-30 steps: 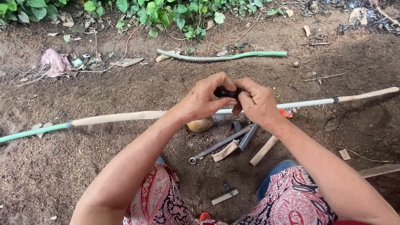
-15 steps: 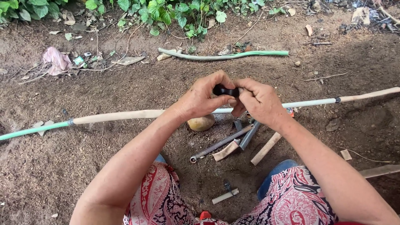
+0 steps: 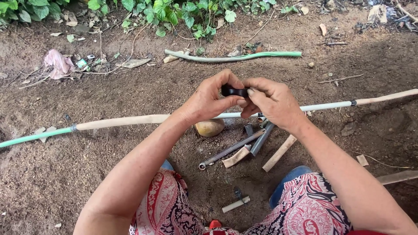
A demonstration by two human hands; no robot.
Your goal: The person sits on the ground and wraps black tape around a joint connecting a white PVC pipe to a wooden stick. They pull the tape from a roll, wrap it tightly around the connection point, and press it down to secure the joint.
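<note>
Held a black roll (image 3: 234, 91) between left hand (image 3: 212, 101) and right hand (image 3: 274, 104), both grasping. Lay at twelve o'clock above the pipe (image 3: 130, 120); long axis nine to three.

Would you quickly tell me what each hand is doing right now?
Left hand: closed, pinching the small black part.
Right hand: closed, fingers gripping the same black part from the other side.

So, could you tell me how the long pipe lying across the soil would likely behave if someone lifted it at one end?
The long pipe runs nearly the whole picture width and looks thin, so it would probably sag or flex rather than stay rigid. It seems light for its length. Being round, it might roll slightly on the soil.
</note>
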